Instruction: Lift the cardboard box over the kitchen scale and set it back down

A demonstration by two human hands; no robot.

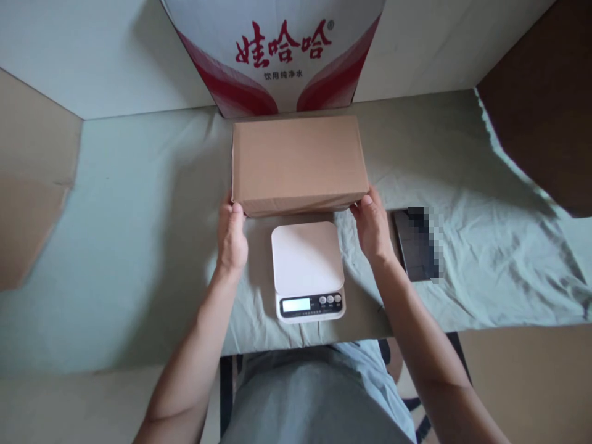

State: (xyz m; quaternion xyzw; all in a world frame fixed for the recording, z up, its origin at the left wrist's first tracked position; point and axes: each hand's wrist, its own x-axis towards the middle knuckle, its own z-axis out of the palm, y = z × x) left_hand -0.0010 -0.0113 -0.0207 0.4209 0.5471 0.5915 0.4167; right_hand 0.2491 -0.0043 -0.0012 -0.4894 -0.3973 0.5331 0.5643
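Your left hand (232, 237) and right hand (371, 227) grip the box (298, 161) ends; long axis crosswise, just behind the scale (308, 268)

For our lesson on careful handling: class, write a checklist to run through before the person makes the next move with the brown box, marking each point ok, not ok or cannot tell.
1. Left hand at the brown box near left corner: ok.
2. Right hand at its near right corner: ok.
3. Scale platform bare: ok.
4. Scale display lit: ok; reading: cannot tell.
5. Box flaps closed: ok.
6. Dark flat object lies apart from the scale: ok.
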